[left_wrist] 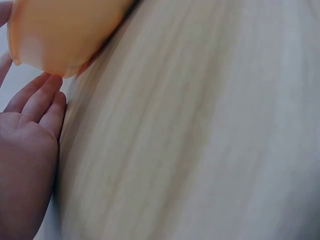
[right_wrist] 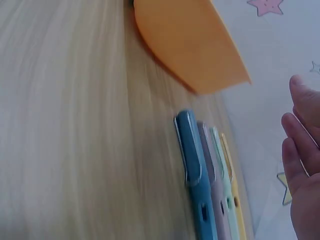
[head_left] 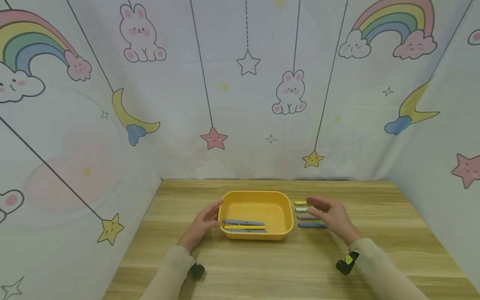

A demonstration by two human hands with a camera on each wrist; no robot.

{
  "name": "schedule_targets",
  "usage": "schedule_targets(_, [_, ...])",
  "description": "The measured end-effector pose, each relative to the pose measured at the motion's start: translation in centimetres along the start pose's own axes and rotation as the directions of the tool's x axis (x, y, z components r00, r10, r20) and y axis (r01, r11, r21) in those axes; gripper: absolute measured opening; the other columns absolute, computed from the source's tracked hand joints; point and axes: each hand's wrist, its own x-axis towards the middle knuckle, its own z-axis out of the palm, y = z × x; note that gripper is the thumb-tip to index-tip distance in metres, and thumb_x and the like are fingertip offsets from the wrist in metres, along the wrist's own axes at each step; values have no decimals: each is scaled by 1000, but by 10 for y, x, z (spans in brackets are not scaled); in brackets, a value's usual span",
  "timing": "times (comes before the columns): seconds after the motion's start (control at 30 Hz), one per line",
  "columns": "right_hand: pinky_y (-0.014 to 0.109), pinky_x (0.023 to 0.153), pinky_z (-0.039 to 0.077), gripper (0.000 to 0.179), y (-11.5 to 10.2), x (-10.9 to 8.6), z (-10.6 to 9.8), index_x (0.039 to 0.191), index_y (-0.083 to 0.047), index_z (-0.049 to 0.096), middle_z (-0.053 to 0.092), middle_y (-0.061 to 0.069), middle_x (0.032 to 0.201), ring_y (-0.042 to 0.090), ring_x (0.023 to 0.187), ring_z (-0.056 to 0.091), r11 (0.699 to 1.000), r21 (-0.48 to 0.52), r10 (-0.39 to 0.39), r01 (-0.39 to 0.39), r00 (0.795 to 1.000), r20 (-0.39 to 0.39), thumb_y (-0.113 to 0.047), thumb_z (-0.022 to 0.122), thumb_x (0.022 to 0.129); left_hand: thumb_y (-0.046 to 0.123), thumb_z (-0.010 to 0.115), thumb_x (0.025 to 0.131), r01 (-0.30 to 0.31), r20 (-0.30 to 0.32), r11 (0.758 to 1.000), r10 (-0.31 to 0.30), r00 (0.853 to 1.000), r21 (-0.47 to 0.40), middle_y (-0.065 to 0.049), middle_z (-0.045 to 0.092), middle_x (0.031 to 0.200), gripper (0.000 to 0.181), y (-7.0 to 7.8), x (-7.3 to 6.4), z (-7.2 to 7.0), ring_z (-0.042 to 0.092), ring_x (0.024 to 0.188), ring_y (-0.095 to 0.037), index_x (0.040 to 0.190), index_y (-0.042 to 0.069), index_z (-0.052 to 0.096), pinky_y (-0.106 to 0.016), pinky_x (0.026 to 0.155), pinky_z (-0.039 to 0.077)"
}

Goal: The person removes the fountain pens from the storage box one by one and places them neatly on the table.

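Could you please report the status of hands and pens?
Left hand touching yellow tray. Right hand above four pens, holding none. Three pens inside tray. Nothing visibly in the way.

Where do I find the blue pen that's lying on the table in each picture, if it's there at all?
Head: the blue pen is below and right of centre, beside the tray.
Left wrist: not in it.
Right wrist: the blue pen is right of centre, running off the bottom edge.
Shared landmark: the tray, visible in all three views.
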Motion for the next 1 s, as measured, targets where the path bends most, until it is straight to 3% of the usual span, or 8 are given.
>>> schedule_targets(0.27, [25, 90, 60, 48, -12, 20, 32, 137, 2, 66, 71, 22, 131, 45, 120, 68, 996, 73, -52, 50, 998, 35, -14, 79, 94, 6, 70, 98, -1, -7, 1000, 1, 1000, 9, -14, 37, 168, 71, -2, 0, -1, 39, 152, -36, 162, 21, 42, -54, 125, 28])
schedule_targets(0.5, [43, 105, 54, 47, -27, 33, 58, 138, 0, 66, 69, 22, 135, 37, 124, 68, 991, 116, -78, 67, 993, 93, -12, 79, 94, 8, 71, 97, 4, -10, 1000, -4, 1000, 9, -13, 38, 167, 71, -1, 0, 0, 40, 152, -35, 160, 25, 44, -54, 125, 28])
schedule_targets(0.8, [49, 110, 50, 48, -42, 45, 91, 141, -2, 65, 68, 16, 139, 34, 128, 66, 994, 101, -70, 52, 981, 179, -13, 78, 96, 6, 71, 97, 8, -22, 1000, -7, 1000, 20, -12, 38, 167, 70, -3, -1, -2, 39, 152, -35, 160, 23, 44, -53, 125, 27])
schedule_targets(1.0, [50, 110, 51, 47, -46, 47, 105, 141, -2, 65, 67, 14, 140, 34, 128, 65, 999, 26, -40, 35, 975, 219, -13, 77, 97, 8, 71, 98, 0, -7, 1000, 0, 1000, 25, -16, 37, 168, 72, -2, -1, -2, 39, 152, -38, 162, 22, 42, -55, 126, 25])
